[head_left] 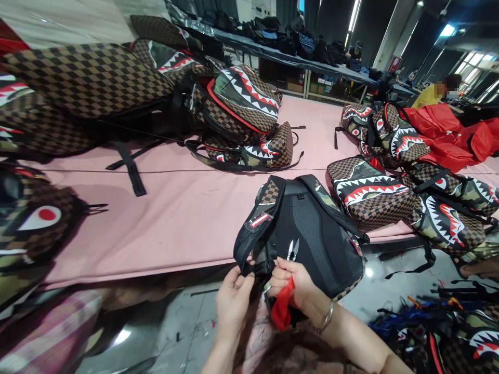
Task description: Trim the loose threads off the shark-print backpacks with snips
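Note:
A backpack [319, 239] lies with its black padded back up at the near edge of the pink table, its shoulder straps toward me. My left hand [236, 293] pinches the lower end of a black shoulder strap [244, 246]. Close beside it, my right hand [292, 283] is closed at the same dark webbing. Small metal thread snips [293, 250] stick out of my right fist, blades pointing away over the back panel. A red cloth strip [283, 306] hangs from that hand. My fingers partly hide the strap end.
Checkered shark-print backpacks [241, 104] are piled on the pink table [175, 218], left and right. Red bags [448, 130] lie at the far right. More backpacks [468, 337] sit low at right. A person in yellow [432, 94] is in back; a plaid-clothed person [54, 332] is at left.

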Motion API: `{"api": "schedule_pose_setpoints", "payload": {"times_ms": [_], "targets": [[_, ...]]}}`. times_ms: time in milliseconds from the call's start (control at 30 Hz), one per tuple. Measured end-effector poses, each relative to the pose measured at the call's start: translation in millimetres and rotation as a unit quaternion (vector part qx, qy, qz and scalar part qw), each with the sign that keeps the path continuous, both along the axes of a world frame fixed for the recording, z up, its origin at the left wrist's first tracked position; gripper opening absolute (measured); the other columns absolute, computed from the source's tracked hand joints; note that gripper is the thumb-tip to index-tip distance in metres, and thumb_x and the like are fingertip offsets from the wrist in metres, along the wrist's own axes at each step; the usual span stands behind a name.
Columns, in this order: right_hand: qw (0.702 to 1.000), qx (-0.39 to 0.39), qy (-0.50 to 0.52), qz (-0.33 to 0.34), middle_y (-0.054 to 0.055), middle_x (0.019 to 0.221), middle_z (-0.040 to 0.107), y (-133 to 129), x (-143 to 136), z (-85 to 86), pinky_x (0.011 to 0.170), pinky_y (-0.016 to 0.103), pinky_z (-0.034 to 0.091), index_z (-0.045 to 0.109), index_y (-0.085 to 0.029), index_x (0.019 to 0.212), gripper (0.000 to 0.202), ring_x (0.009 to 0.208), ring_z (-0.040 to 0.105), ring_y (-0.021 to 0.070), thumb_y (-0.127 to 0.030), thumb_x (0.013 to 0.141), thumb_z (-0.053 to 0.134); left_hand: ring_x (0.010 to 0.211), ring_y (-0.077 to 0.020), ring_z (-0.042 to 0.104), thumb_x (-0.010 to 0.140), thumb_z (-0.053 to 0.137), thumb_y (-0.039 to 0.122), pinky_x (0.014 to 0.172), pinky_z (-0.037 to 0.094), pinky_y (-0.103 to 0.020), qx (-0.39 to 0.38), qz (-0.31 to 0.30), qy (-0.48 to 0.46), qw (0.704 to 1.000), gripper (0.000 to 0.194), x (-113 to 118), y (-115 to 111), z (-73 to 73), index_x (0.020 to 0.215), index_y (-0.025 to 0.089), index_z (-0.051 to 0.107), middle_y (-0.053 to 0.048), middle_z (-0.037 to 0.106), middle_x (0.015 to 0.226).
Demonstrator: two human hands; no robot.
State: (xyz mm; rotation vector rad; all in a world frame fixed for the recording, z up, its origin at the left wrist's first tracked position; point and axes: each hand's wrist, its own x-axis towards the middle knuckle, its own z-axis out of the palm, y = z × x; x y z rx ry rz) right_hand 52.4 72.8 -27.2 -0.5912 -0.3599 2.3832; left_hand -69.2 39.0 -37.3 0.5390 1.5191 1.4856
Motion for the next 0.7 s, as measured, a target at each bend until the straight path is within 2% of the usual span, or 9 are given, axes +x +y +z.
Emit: {"api": "schedule_pose_setpoints", "payload": {"times_ms": [100, 200, 267, 333, 367, 567, 700], "targets": [[1.000, -0.002, 0.003, -0.010, -0.013, 0.038, 0.018, -0.6, -0.3, -2.6, 0.039, 0.019, 0.011, 0.050, -0.016, 0.069, 0.015, 0.036, 0.010, 0.0053, -0.023, 0.079, 0.058, 0.080, -0.0154, 0.061, 0.060, 0.068, 0.029, 0.073, 0.047, -0.026, 0.023, 0.018, 0.034, 0.999, 0.039, 0.4, -3.2, -3.8, 0.096, 0.019, 0.053, -0.005, 0.064, 0.093], [1.000, 0.006, -0.009, -0.012, -0.014, 0.037, 0.021, -1.4, -2.9, -5.5, 0.039, 0.018, 0.012, 0.054, -0.015, 0.075, 0.012, 0.035, 0.012, 0.0045, -0.022, 0.074, 0.064, 0.099, -0.0181, 0.056, 0.065, 0.067, 0.029, 0.079, 0.047, -0.028, 0.082, 0.065, 0.147, 0.984, 0.048, 0.3, -8.4, -2.7, 0.108, 0.025, 0.047, -0.007, 0.050, 0.120], [1.000, 0.006, -0.014, -0.012, -0.014, 0.037, 0.022, -2.0, -4.8, -7.2, 0.039, 0.018, 0.012, 0.055, -0.015, 0.075, 0.013, 0.035, 0.013, 0.0042, -0.022, 0.073, 0.066, 0.107, -0.0218, 0.052, 0.070, 0.063, 0.030, 0.085, 0.045, -0.033, 0.113, 0.076, 0.262, 0.955, 0.031, -1.5, -12.6, 0.7, 0.099, 0.024, 0.054, -0.008, 0.050, 0.119], [1.000, 0.000, -0.012, -0.009, -0.014, 0.037, 0.023, -2.0, -6.0, -8.0, 0.039, 0.018, 0.012, 0.056, -0.015, 0.077, 0.013, 0.035, 0.014, 0.0040, -0.021, 0.072, 0.066, 0.112, -0.0242, 0.049, 0.076, 0.056, 0.032, 0.092, 0.041, -0.038, 0.118, 0.046, 0.346, 0.930, 0.015, -5.2, -16.1, 4.9, 0.086, 0.022, 0.061, -0.008, 0.054, 0.113], [1.000, -0.003, -0.008, -0.007, -0.014, 0.037, 0.024, -1.6, -6.2, -8.1, 0.039, 0.018, 0.012, 0.057, -0.015, 0.077, 0.012, 0.036, 0.014, 0.0039, -0.020, 0.072, 0.065, 0.112, -0.0246, 0.049, 0.078, 0.053, 0.033, 0.095, 0.040, -0.039, 0.113, 0.022, 0.370, 0.922, 0.015, -7.6, -17.2, 6.7, 0.083, 0.022, 0.063, -0.009, 0.054, 0.112], [1.000, -0.023, -0.010, 0.017, -0.013, 0.039, 0.021, 3.5, -4.0, -3.9, 0.039, 0.018, 0.013, 0.059, -0.013, 0.081, 0.007, 0.036, 0.013, 0.0040, -0.019, 0.078, 0.059, 0.111, -0.0266, 0.051, 0.075, 0.057, 0.042, 0.100, 0.037, -0.041, 0.080, -0.071, 0.386, 0.916, 0.027, -23.0, -14.0, 6.9, 0.089, 0.022, 0.069, -0.009, 0.050, 0.124], [0.999, -0.014, -0.031, 0.022, -0.013, 0.039, 0.023, 6.5, -2.3, -1.3, 0.039, 0.017, 0.014, 0.060, -0.012, 0.081, 0.008, 0.036, 0.015, 0.0035, -0.020, 0.078, 0.061, 0.113, -0.0263, 0.050, 0.074, 0.058, 0.044, 0.101, 0.036, -0.042, 0.088, -0.066, 0.375, 0.920, 0.029, -24.8, -10.2, 4.0, 0.092, 0.023, 0.070, -0.008, 0.050, 0.124]]}}
